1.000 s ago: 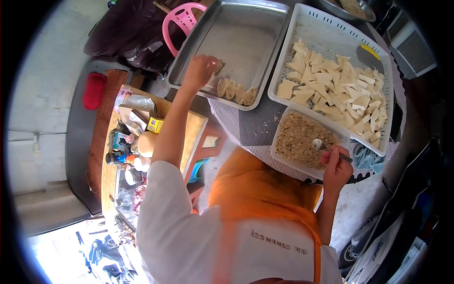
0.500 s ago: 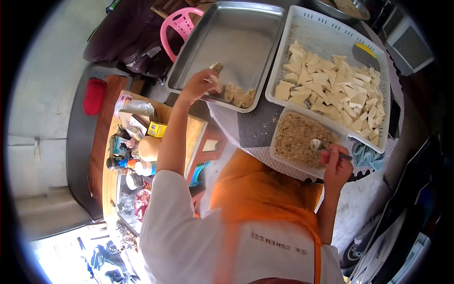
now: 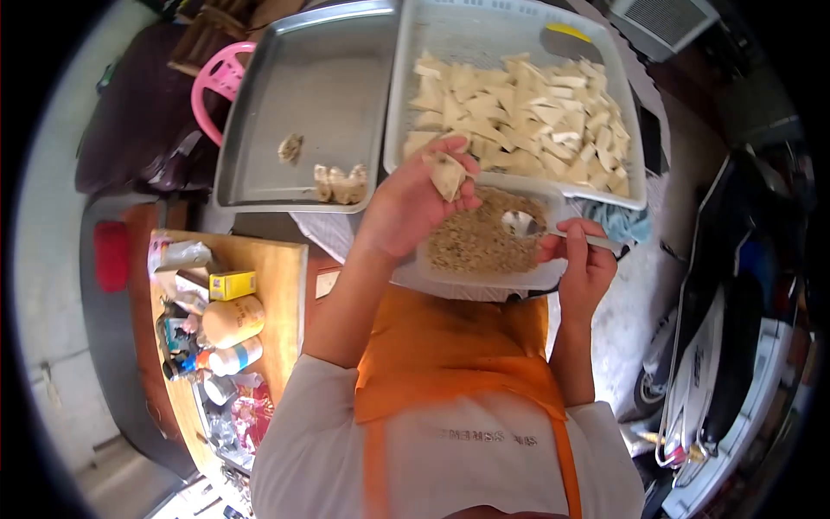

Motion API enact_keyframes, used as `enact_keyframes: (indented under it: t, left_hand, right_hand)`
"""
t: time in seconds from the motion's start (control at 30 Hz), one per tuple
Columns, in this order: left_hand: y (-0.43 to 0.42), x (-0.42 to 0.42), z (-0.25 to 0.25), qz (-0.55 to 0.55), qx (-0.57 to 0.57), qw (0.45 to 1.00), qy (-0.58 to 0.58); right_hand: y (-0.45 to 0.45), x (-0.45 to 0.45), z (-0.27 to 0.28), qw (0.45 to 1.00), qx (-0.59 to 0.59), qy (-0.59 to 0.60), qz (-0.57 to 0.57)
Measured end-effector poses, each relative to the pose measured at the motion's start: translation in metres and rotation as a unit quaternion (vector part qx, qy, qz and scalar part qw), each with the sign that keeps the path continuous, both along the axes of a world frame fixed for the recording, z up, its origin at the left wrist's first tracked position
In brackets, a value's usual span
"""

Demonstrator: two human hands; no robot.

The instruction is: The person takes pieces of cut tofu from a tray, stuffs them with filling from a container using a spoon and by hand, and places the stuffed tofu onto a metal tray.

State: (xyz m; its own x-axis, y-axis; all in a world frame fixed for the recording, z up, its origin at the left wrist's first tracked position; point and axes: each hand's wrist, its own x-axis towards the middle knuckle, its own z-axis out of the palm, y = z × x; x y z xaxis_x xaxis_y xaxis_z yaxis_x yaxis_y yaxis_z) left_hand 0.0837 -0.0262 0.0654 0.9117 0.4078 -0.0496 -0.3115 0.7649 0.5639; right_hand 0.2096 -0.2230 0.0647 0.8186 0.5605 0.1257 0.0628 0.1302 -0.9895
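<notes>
My left hand (image 3: pixel 419 199) is palm up beside the filling tub, holding a pale tofu piece (image 3: pixel 448 176) in its curled fingers. My right hand (image 3: pixel 584 264) grips the handle of a metal spoon (image 3: pixel 521 224), whose bowl is over the brown crumbly filling (image 3: pixel 484 238) in a white tub (image 3: pixel 552 278). Behind the tub, a white perforated basket (image 3: pixel 635 164) holds many pale tofu pieces (image 3: pixel 536 112). On the metal tray (image 3: pixel 320 78) at the left, several filled pieces (image 3: pixel 340 184) stand in a row near the front edge, with one separate piece (image 3: pixel 290 148) farther left.
A yellow-edged scraper (image 3: pixel 571 39) lies in the basket's back part. A blue cloth (image 3: pixel 618 221) is right of the tub. At the left stand a pink chair (image 3: pixel 220 82) and a wooden table (image 3: pixel 281 268) with jars and a yellow box (image 3: pixel 233 285).
My left hand has moved from the metal tray to the filling tub and now holds a tofu piece. A separate filled piece is left on the tray. The camera view has shifted.
</notes>
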Motion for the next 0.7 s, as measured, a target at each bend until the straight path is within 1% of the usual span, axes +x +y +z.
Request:
enact_keyframes:
  t: [0.03, 0.13, 0.17, 0.27, 0.37, 0.43, 0.53, 0.57, 0.63, 0.7]
  left_hand:
    - [-0.008, 0.006, -0.003, -0.017, -0.046, 0.999, -0.016]
    - [-0.024, 0.017, -0.011, -0.05, -0.03, 0.998, -0.019]
    - [-0.033, 0.019, -0.008, -0.002, 0.027, 0.996, 0.086]
    - [-0.037, 0.014, -0.015, 0.006, 0.156, 0.98, 0.126]
    - [-0.042, 0.014, -0.012, 0.049, 0.27, 0.946, 0.172]
    - [-0.047, 0.015, -0.005, 0.074, 0.278, 0.934, 0.213]
    - [-0.056, 0.018, -0.003, 0.103, 0.284, 0.918, 0.258]
    - [-0.058, 0.019, -0.003, 0.113, 0.285, 0.912, 0.272]
    - [-0.058, 0.016, -0.019, 0.111, 0.312, 0.903, 0.275]
    - [-0.058, 0.015, -0.023, 0.105, 0.323, 0.897, 0.282]
  right_hand:
    - [-0.002, 0.001, 0.0, 1.0, 0.012, 0.002, -0.005]
    - [-0.004, 0.001, 0.008, 0.998, 0.052, 0.034, -0.03]
    - [-0.005, 0.001, 0.008, 0.996, 0.063, 0.053, -0.026]
    - [-0.002, 0.001, 0.008, 0.989, 0.097, 0.112, -0.007]
    - [0.003, -0.002, 0.01, 0.981, 0.108, 0.159, 0.01]
    - [0.009, -0.005, 0.013, 0.978, 0.107, 0.18, 0.018]
    - [0.018, -0.011, 0.018, 0.982, 0.081, 0.166, 0.023]
    - [0.019, -0.013, 0.018, 0.991, 0.067, 0.116, 0.025]
    - [0.021, -0.016, 0.016, 0.999, 0.036, 0.016, 0.031]
    - [0.021, -0.02, 0.015, 0.993, -0.002, -0.118, 0.029]
